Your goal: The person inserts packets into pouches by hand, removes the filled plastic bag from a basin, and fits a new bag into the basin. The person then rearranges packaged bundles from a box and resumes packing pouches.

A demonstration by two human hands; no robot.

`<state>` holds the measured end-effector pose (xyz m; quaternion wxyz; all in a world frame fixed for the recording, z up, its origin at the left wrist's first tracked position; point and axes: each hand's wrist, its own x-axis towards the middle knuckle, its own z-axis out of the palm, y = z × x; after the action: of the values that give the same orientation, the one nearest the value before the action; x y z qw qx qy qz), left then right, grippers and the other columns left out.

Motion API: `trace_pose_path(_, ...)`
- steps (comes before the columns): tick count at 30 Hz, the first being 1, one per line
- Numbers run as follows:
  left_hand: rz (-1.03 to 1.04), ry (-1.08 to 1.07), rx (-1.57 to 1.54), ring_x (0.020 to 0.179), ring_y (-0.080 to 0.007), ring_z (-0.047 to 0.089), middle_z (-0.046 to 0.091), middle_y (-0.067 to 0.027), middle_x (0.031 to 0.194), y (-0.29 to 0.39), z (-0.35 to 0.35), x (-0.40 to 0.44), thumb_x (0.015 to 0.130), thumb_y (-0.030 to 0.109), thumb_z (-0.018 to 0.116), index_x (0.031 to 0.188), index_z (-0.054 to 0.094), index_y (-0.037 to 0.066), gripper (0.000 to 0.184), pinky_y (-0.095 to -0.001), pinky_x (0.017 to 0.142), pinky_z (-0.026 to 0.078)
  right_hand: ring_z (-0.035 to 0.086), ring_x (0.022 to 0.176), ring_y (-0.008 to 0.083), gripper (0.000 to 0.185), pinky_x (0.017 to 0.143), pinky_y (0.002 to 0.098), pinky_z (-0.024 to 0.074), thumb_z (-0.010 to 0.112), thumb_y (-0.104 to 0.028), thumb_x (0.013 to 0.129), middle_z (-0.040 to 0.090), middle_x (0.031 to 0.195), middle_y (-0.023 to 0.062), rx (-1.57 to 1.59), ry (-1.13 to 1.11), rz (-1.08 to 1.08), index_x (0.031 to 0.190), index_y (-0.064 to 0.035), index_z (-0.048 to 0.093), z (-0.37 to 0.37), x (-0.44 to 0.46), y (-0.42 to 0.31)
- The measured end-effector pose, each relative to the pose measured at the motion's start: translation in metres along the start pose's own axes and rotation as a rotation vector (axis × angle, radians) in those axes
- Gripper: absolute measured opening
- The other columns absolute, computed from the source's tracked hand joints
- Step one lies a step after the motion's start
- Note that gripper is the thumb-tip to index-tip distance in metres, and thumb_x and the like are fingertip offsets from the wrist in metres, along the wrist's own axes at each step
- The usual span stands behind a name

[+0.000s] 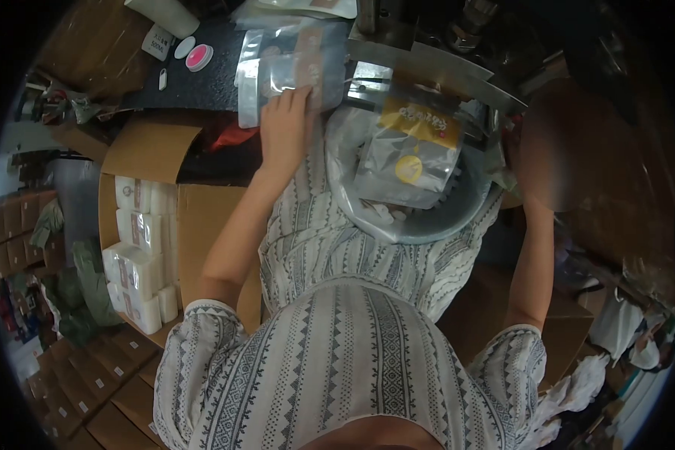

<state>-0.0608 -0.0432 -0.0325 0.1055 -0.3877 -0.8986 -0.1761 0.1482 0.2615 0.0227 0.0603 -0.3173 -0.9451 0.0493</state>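
Note:
At the front edge of the dark worktop, my left hand [283, 124] has its fingers closed on the near edge of a clear plastic pouch [251, 90]. That pouch lies among several overlapping pouches with brownish labels. A silver pouch with a gold top band and a yellow round mark [412, 154] rests on a grey basin [427, 232] in my lap. Small white pieces [382, 212] show in the basin below the pouch. To the right of the basin is my right hand [536, 176], beside a greenish packet [499, 159]. Its fingers are smeared and partly hidden.
A metal machine [442, 64] stands behind the basin. On the worktop [210, 90] are an open round tub with pink inside [199, 58] and a white bottle [157, 43]. An open carton [210, 225] with white wrapped packs stands left; more cartons [82, 375] lie beyond.

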Motion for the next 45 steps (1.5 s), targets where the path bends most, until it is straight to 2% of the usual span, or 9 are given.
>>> trace_pose_path(6,-0.043,0.174,-0.161,0.071,-0.0301,0.06,0.06,-0.0091,0.082,0.013,-0.046,-0.015,0.079,0.008,0.064,0.088,0.065,0.007,0.01,-0.0378,0.061,0.047,0.065,0.082,0.032,0.022,0.069,0.0368,0.0513,0.06,-0.008,0.083,0.066,0.092,0.0189,0.518,-0.053,0.034,0.104,-0.0035,0.06,-0.048,-0.023,-0.027)
trace_pose_path(8,-0.005,0.245,-0.197,0.066,-0.0299,0.06,0.06,-0.0083,0.079,0.037,-0.053,-0.022,0.078,0.008,0.065,0.084,0.066,0.008,0.006,-0.0366,0.056,0.047,0.064,0.083,0.0261,0.02,0.07,0.0321,0.0512,0.063,-0.004,0.081,0.066,0.094,0.0141,0.931,-0.146,-0.352,0.102,-0.0013,0.063,-0.06,-0.035,-0.066)
trace_pose_path(17,0.19,0.003,-0.396,0.067,-0.0292,0.061,0.061,-0.0087,0.082,0.07,-0.058,-0.026,0.078,0.01,0.067,0.083,0.065,0.007,0.007,-0.0338,0.056,0.048,0.064,0.088,0.025,0.019,0.077,0.0315,0.0499,0.063,-0.005,0.084,0.065,0.099,0.0116,0.745,-0.081,-0.703,0.102,-0.0005,0.063,-0.043,-0.033,-0.097)
trace_pose_path(20,0.216,-0.192,-0.603,0.066,-0.026,0.063,0.063,-0.0105,0.085,0.08,-0.037,-0.019,0.082,0.013,0.065,0.089,0.067,0.006,0.01,-0.0314,0.056,0.048,0.064,0.088,0.0217,0.023,0.076,0.0307,0.0494,0.061,-0.007,0.086,0.065,0.098,0.0116,0.901,-0.218,-0.324,0.108,-0.0014,0.061,-0.033,-0.031,-0.087)
trace_pose_path(28,-0.575,-0.559,-1.41,0.069,-0.0127,0.066,0.067,-0.0075,0.081,0.097,0.009,0.042,0.09,0.02,0.06,0.097,0.065,-0.005,0.026,-0.027,0.057,0.051,0.066,0.083,0.0272,0.029,0.073,0.0343,0.0501,0.063,-0.017,0.086,0.066,0.09,0.0168,0.367,0.036,-0.144,0.112,-0.0076,0.06,-0.036,-0.027,-0.034)
trace_pose_path(32,-0.569,-0.563,-1.399,0.064,-0.017,0.066,0.067,-0.0102,0.081,0.091,0.003,0.037,0.089,0.021,0.062,0.099,0.063,-0.006,0.029,-0.0281,0.055,0.051,0.062,0.089,0.0391,0.024,0.074,0.0454,0.0493,0.058,-0.017,0.087,0.065,0.096,0.0193,-0.048,0.049,0.014,0.109,-0.0092,0.059,0.008,-0.006,0.006)
trace_pose_path(36,0.129,0.392,-0.279,0.109,-0.0343,0.055,0.054,-0.0247,0.117,0.015,-0.003,0.066,0.085,0.029,0.066,0.117,0.053,-0.004,0.049,-0.0412,0.088,0.046,0.06,0.091,0.0408,0.022,0.075,0.048,0.0487,0.055,-0.017,0.087,0.065,0.097,0.0197,0.026,0.043,-0.002,0.107,-0.0089,0.058,0.01,-0.007,0.004)
trace_pose_path(40,0.243,0.166,0.064,0.115,-0.0402,0.045,0.044,-0.0231,0.129,-0.008,0.019,0.017,0.079,0.037,0.069,0.133,0.04,0.003,0.07,-0.0485,0.097,0.036,0.062,0.091,0.0395,0.024,0.076,0.0467,0.0497,0.055,-0.019,0.088,0.064,0.098,0.0185,0.105,0.048,0.068,0.109,-0.0084,0.058,0.0,-0.002,0.007)
trace_pose_path(45,-0.021,0.043,-0.013,0.09,-0.0321,0.059,0.061,-0.0129,0.093,-0.015,-0.019,-0.012,0.08,0.018,0.066,0.099,0.063,0.005,0.023,-0.0401,0.078,0.046,0.065,0.085,0.0359,0.028,0.074,0.0416,0.0507,0.054,-0.015,0.09,0.065,0.097,0.0157,0.446,0.066,-0.029,0.116,-0.006,0.057,-0.038,-0.028,-0.016)
